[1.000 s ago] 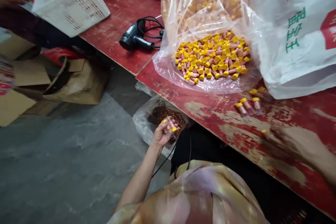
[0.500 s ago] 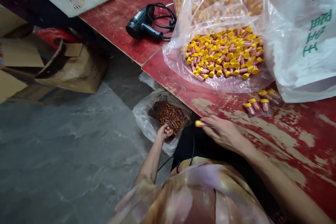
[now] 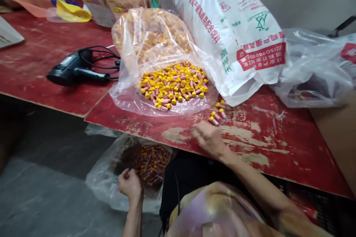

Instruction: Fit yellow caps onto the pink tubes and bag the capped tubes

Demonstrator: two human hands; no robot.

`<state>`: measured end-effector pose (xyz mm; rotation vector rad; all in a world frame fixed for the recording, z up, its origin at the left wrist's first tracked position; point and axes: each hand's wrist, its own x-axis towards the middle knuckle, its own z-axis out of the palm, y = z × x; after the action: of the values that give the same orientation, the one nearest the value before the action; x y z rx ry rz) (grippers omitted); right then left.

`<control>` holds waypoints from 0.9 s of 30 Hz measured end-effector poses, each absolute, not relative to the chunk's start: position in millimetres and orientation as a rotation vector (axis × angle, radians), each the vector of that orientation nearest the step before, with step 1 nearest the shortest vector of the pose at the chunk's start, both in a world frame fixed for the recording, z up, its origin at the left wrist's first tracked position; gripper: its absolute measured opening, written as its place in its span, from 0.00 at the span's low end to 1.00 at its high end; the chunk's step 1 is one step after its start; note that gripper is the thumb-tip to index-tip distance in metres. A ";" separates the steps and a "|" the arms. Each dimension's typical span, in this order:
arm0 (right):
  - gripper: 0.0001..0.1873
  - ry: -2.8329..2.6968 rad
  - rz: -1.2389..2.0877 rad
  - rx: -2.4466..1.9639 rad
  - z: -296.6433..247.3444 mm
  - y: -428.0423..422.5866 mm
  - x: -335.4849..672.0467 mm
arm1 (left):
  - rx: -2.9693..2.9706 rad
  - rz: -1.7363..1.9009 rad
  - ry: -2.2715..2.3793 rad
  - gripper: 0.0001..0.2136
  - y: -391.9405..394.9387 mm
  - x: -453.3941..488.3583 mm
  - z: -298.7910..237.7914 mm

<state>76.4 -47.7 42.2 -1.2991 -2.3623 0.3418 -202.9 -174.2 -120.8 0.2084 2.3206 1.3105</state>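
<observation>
My left hand (image 3: 130, 184) is closed, thumb against curled fingers, above the near-left part of a clear plastic bag (image 3: 104, 181) below the table edge. Small yellow-capped vials (image 3: 152, 161) fill this bag. Whatever the left fingers hold, if anything, is hidden. Over the table's front edge, my right hand (image 3: 209, 139) is blurred, its fingers curled under. I cannot make out anything in it. Just beyond it lie several yellow-capped vials with pinkish contents (image 3: 217, 117). A large clear bag (image 3: 125, 100) on the table spills more such vials (image 3: 175, 85) from its mouth.
A black heat gun or hair dryer (image 3: 75, 70) with a coiled cord lies on the red table (image 3: 33, 66). Behind stand a full white printed sack (image 3: 230, 26) and packed clear bags (image 3: 111, 2). An orange scoop (image 3: 26, 2) is at the back left, a cardboard box (image 3: 333, 129) at right.
My view has swung up and to the right. The right hand has moved towards the small group of vials; the vial it held no longer shows. The left hand has lifted from the vials below.
</observation>
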 end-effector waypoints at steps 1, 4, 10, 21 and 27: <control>0.16 -2.197 0.264 -1.494 40.5 -37.4 104.4 | 0.363 1.378 2.433 0.08 -169.1 -198.0 -104.6; 0.14 -1.888 0.159 -1.990 27.6 -8.3 167.9 | 1.165 1.529 2.457 0.08 -145.2 -162.4 -51.1; 0.19 -2.028 0.301 -2.204 1.9 13.0 187.0 | 2.476 1.216 1.370 0.09 -62.5 -35.2 2.1; 0.15 -2.375 0.367 -2.069 46.3 -21.5 232.1 | 2.703 0.554 1.292 0.08 -10.1 9.2 1.1; 0.08 -2.634 0.336 -1.950 36.9 -28.2 229.4 | 2.248 1.029 1.283 0.10 -34.9 -4.6 -14.2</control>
<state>229.4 -28.2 36.9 -1.9497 -2.6340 0.3364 -4.6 -34.9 -14.2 2.2483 1.2833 1.0294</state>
